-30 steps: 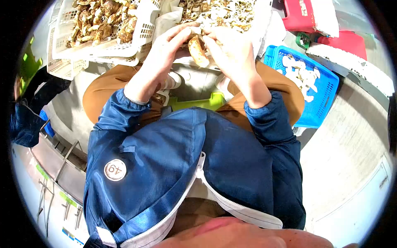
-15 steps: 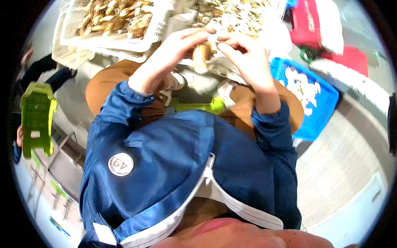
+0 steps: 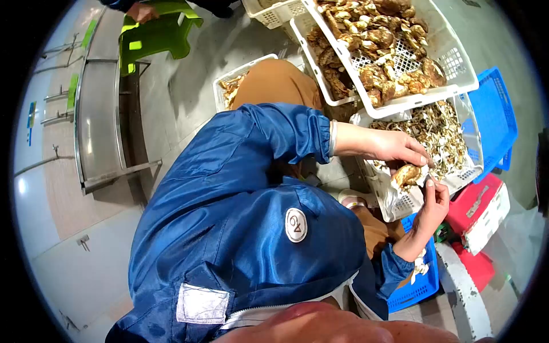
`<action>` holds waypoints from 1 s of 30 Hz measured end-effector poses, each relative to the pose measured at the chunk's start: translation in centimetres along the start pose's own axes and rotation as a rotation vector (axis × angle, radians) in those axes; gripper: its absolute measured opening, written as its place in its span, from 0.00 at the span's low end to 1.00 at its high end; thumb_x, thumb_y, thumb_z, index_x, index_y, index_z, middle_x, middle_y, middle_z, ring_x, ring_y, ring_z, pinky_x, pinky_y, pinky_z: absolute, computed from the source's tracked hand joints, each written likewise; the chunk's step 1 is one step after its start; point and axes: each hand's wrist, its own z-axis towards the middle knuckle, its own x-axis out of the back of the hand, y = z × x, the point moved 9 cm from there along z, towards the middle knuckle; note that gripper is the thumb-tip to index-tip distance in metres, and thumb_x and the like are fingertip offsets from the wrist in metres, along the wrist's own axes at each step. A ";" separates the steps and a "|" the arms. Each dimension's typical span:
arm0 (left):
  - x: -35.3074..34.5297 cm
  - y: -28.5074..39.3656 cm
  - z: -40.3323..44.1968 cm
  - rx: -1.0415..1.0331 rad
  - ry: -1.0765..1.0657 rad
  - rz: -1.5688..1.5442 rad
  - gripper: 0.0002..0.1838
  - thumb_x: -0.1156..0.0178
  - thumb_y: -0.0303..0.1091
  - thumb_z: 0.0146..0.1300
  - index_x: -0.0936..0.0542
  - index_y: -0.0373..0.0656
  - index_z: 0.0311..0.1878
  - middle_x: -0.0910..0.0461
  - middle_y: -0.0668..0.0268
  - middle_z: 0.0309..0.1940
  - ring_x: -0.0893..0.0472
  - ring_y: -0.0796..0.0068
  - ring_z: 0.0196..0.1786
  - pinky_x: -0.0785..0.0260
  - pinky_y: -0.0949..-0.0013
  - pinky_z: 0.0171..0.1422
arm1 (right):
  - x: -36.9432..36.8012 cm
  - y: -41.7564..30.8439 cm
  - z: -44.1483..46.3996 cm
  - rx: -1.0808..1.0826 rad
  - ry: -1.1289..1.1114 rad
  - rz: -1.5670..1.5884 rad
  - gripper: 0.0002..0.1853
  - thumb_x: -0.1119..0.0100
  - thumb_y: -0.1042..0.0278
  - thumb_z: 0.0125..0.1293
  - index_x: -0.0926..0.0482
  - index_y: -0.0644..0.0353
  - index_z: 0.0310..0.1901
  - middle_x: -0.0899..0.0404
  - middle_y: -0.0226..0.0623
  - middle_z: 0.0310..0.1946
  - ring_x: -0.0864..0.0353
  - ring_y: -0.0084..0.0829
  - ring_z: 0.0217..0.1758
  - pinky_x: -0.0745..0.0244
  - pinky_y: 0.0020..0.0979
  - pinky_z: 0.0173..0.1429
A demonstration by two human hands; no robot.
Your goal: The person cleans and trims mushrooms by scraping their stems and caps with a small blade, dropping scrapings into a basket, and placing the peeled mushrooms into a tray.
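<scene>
Two hands at one mushroom (image 3: 406, 177), directly above a white crate (image 3: 388, 208) of small pale and brown pieces (image 3: 440, 128).

Left hand (image 3: 397, 146): fingers curled over the mushroom, gripping it from above. Right hand (image 3: 434, 203): beside the mushroom, thumb and fingertips drawn together at a small dark item; too small to tell whether it is held.

Surroundings:
- White crate, perforated, upper (image 3: 420, 99): filled with brown mushrooms (image 3: 380, 37); overhangs and hides the far side of the crate of pieces.
- White crate, lower (image 3: 343, 101): largely covered by the upper one; brown contents at its exposed edge.
- White crate, far (image 3: 286, 14): partly out of view.
- Small white basket (image 3: 217, 94): beside the left knee, which blocks most of it.
- Blue crate (image 3: 492, 114): beyond the white crates.
- Blue basket (image 3: 414, 296): under the right forearm; sleeve and knee obstruct it; white pieces (image 3: 420, 267) inside.
- Red box (image 3: 466, 206): just beyond the right hand; a second red article (image 3: 477, 266) near it.
- Green stool (image 3: 171, 31): well apart, gripped by another person's hand (image 3: 142, 12).
</scene>
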 end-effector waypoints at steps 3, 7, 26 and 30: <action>0.6 0.8 0.9 -0.230 0.048 -0.061 0.20 0.47 0.42 0.73 0.23 0.38 0.60 0.20 0.66 0.52 0.23 0.78 0.51 0.30 0.73 0.58 | 1.3 3.6 1.5 0.071 -0.037 -0.359 0.05 0.39 0.73 0.67 0.24 0.64 0.34 0.22 0.27 0.29 0.28 0.16 0.33 0.30 0.22 0.41; 0.3 1.7 0.1 -0.147 0.092 -0.360 0.18 0.39 0.38 0.68 0.26 0.36 0.54 0.20 0.62 0.40 0.19 0.74 0.39 0.23 0.69 0.34 | -0.6 4.2 2.1 0.253 -0.120 -0.732 0.08 0.37 0.75 0.60 0.27 0.67 0.31 0.31 0.34 0.28 0.32 0.26 0.32 0.33 0.26 0.39; 0.9 2.6 -0.6 -0.190 0.303 -0.247 0.27 0.31 0.30 0.53 0.29 0.29 0.54 0.20 0.56 0.40 0.19 0.72 0.41 0.24 0.70 0.42 | -1.6 4.7 2.9 0.042 -0.145 -0.195 0.05 0.43 0.71 0.70 0.26 0.64 0.40 0.21 0.33 0.27 0.23 0.18 0.28 0.24 0.22 0.34; 2.4 1.8 -1.6 -0.187 0.392 -0.286 0.21 0.34 0.38 0.57 0.27 0.38 0.49 0.23 0.64 0.37 0.24 0.77 0.32 0.31 0.71 0.31 | -1.3 3.1 2.2 0.026 -0.054 -0.153 0.08 0.38 0.68 0.69 0.26 0.63 0.38 0.25 0.27 0.25 0.26 0.17 0.26 0.25 0.21 0.33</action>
